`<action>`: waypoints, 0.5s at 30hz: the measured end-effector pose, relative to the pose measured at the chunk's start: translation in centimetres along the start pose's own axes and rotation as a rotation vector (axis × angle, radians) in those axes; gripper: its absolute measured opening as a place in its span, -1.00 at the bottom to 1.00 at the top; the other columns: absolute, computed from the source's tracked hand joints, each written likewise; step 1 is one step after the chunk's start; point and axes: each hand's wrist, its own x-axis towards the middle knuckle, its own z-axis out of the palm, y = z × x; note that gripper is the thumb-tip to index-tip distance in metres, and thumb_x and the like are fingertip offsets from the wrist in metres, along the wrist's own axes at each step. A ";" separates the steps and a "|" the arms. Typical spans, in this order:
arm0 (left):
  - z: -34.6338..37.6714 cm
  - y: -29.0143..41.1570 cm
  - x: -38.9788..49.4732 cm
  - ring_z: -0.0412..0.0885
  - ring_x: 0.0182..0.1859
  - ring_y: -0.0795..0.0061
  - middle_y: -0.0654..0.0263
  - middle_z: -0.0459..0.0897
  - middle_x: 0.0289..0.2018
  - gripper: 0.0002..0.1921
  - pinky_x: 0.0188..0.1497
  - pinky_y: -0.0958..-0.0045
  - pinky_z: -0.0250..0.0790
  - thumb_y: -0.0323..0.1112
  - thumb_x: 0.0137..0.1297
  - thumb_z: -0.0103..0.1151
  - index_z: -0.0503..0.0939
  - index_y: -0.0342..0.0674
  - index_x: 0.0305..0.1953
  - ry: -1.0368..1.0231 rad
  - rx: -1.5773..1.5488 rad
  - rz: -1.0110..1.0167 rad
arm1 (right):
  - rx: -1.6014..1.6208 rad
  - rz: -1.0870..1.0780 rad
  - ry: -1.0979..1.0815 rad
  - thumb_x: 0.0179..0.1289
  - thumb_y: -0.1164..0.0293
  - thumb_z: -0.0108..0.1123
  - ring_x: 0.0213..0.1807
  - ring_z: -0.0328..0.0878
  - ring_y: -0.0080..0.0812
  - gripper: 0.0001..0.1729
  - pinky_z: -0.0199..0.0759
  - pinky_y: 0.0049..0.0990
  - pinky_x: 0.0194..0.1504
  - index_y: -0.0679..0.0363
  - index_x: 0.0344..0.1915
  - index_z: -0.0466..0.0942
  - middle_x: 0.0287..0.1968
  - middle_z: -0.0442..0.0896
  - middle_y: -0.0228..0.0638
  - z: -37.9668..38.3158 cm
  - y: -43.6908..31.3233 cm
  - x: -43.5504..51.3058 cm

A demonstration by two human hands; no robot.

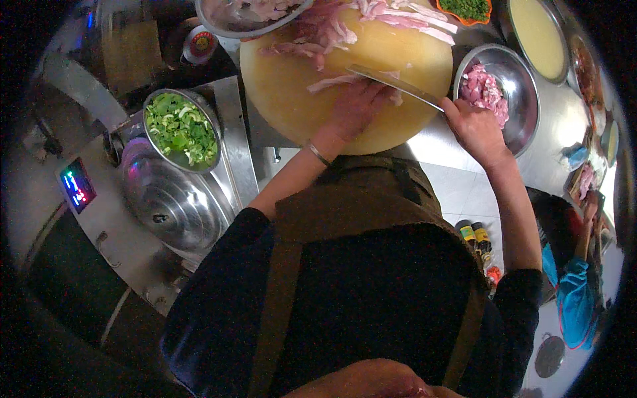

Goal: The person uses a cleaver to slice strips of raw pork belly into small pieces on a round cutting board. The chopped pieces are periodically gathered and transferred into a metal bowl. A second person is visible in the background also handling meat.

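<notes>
My right hand (473,124) grips the handle of a kitchen knife (398,88), its broad blade pointing left over a round yellow cutting board (293,107). Under and beside the blade, my left hand (356,109) holds down a strip of raw meat (326,83) on the board; the blade partly hides its fingertips. More raw meat strips (408,20) lie across the board's far side. By my right hand, a steel bowl (522,99) contains small cut pieces of raw meat (482,92).
Chopped greens fill a bowl (181,132) at left, above a steel lid (174,199). A meat basin (254,34) overlaps the board's far edge. Chopped herbs (465,7) and a basin of pale yellow liquid (537,40) stand far right. A blue-sleeved co-worker's hand (590,206) is at right.
</notes>
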 end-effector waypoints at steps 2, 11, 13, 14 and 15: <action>0.6 -0.1 -0.3 0.45 0.00 0.24 0.30 0.47 0.03 -0.65 0.07 0.24 0.35 -0.38 0.11 -0.01 0.49 -0.12 -0.02 0.013 -0.003 -0.022 | 0.023 -0.013 -0.043 0.06 0.50 0.00 -0.55 0.56 -0.20 -0.72 0.45 -0.29 -0.60 0.11 -0.15 0.35 -0.53 0.49 -0.22 -0.3 0.6 0.6; 0.7 0.4 -0.4 0.46 -0.03 0.21 0.22 0.50 -0.04 -0.69 0.08 0.23 0.32 -0.35 0.13 -0.02 0.50 -0.14 -0.06 0.072 -0.067 -0.096 | 0.102 0.008 -0.270 0.15 0.48 -0.01 -0.46 0.54 -0.13 -0.77 0.39 -0.22 -0.47 0.13 -0.15 0.30 -0.45 0.52 -0.20 -1.2 1.4 2.2; 0.4 0.6 0.1 0.47 -0.05 0.23 0.23 0.52 -0.07 -0.71 0.06 0.25 0.34 -0.35 0.14 -0.02 0.51 -0.13 -0.08 0.078 -0.060 -0.115 | 0.086 -0.013 -0.316 0.15 0.46 -0.01 -0.45 0.54 -0.13 -0.75 0.39 -0.21 -0.47 0.13 -0.13 0.29 -0.45 0.52 -0.19 -1.3 1.8 2.8; 0.5 0.7 -0.1 0.48 -0.05 0.23 0.24 0.52 -0.08 -0.71 0.05 0.26 0.34 -0.35 0.14 -0.02 0.51 -0.13 -0.08 0.078 -0.064 -0.139 | 0.078 -0.023 -0.340 0.16 0.46 -0.01 -0.45 0.55 -0.12 -0.74 0.39 -0.21 -0.47 0.12 -0.12 0.28 -0.45 0.52 -0.19 -1.3 2.0 3.1; 0.6 0.9 -0.3 0.49 -0.06 0.24 0.25 0.53 -0.09 -0.71 0.05 0.27 0.35 -0.35 0.14 -0.02 0.52 -0.13 -0.08 0.078 -0.069 -0.163 | 0.071 -0.041 -0.345 0.16 0.45 -0.01 -0.44 0.55 -0.12 -0.74 0.39 -0.20 -0.47 0.12 -0.12 0.27 -0.45 0.53 -0.19 -1.3 2.2 3.4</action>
